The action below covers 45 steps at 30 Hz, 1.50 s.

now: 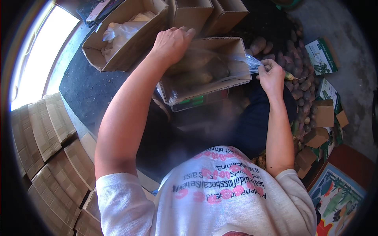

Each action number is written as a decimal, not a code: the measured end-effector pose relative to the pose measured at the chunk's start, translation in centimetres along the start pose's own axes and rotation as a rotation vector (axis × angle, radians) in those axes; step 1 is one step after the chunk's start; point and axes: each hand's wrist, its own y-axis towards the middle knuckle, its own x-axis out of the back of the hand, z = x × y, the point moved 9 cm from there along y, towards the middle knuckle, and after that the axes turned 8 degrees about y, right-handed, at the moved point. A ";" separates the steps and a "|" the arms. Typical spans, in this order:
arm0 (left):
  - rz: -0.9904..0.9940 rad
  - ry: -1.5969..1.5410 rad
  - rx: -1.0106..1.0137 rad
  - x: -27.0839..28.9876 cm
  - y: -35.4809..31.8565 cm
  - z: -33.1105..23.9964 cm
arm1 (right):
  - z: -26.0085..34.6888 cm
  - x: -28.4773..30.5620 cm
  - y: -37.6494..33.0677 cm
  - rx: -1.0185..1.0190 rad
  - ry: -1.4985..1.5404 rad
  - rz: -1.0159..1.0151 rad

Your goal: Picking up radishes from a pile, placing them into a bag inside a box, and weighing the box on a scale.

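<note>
In front of me stands an open cardboard box (208, 89) lined with a clear plastic bag (252, 63). Several brownish root vegetables (199, 76) lie inside, blurred by the plastic. On the right, my right hand (271, 76) is closed, pinching the gathered bag just outside the box's right end. My left hand (171, 45) is over the box's far left corner with its fingers curled; what they grip is hidden. Beneath the box is a scale (202, 100) with green-lit digits, partly covered.
Another open box (126, 33) with plastic bags inside stands at the far left, beside more open boxes (191, 13). Reddish root vegetables (295, 59) are heaped on the right. Stacked cartons (55, 169) line the left; green-and-white boxes (321, 57) lie far right.
</note>
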 end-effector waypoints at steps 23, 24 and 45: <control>0.019 0.032 -0.017 0.0 -0.4 -0.4 | 11.7 -1.0 0.9 0.893 -0.779 -0.256; 0.040 0.033 -0.017 -0.1 -0.6 -0.3 | 11.5 -0.8 1.3 0.830 -0.707 -0.216; -0.193 -0.125 0.577 3.0 -8.3 16.0 | -28.5 23.1 -11.1 -0.234 0.314 -0.295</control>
